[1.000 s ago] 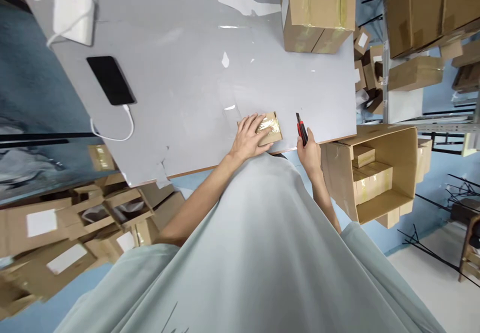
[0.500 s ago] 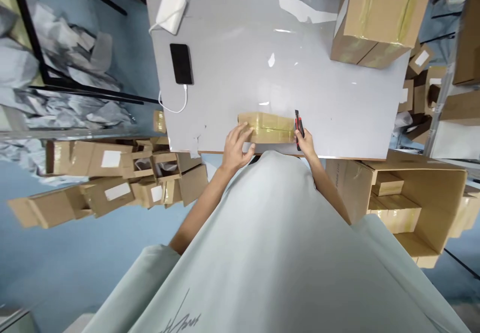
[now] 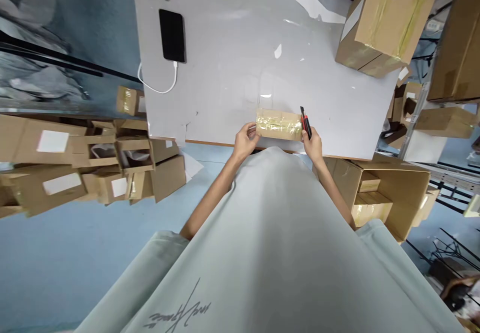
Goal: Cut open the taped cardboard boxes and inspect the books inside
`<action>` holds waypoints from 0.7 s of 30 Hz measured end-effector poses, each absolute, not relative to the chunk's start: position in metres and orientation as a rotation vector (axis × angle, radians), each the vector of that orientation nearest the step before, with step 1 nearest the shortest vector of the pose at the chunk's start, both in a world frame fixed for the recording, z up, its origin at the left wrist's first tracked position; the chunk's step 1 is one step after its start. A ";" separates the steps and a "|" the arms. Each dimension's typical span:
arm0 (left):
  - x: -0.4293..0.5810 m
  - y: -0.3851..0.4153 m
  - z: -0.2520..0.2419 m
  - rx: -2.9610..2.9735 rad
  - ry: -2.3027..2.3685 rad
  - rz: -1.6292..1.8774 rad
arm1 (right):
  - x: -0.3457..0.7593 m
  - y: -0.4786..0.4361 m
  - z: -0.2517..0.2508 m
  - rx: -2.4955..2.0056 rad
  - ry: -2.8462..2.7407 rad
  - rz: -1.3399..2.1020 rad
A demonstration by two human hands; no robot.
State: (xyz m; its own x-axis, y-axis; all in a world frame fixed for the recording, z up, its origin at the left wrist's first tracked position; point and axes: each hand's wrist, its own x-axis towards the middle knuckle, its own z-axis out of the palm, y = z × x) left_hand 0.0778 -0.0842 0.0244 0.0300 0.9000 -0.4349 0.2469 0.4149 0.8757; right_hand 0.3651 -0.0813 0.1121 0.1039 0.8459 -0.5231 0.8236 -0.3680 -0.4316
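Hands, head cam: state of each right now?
Left hand: gripping left end of the taped box.
Right hand: closed on the red box cutter.

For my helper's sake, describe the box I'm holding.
On the grey table, at its near edge, a small flat box lies between the left hand and right hand. Unlike the tall carton behind, it is low, a red knife at its end.
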 end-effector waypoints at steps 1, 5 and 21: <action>0.081 -0.082 0.022 1.069 1.477 0.698 | 0.365 -0.083 0.115 -2.350 -1.703 1.123; 0.080 -0.069 0.013 1.088 1.453 0.655 | 0.361 -0.085 0.130 -2.377 -1.680 1.033; 0.057 -0.029 0.010 1.465 1.144 0.628 | 0.286 -0.019 0.197 -2.225 -2.810 1.009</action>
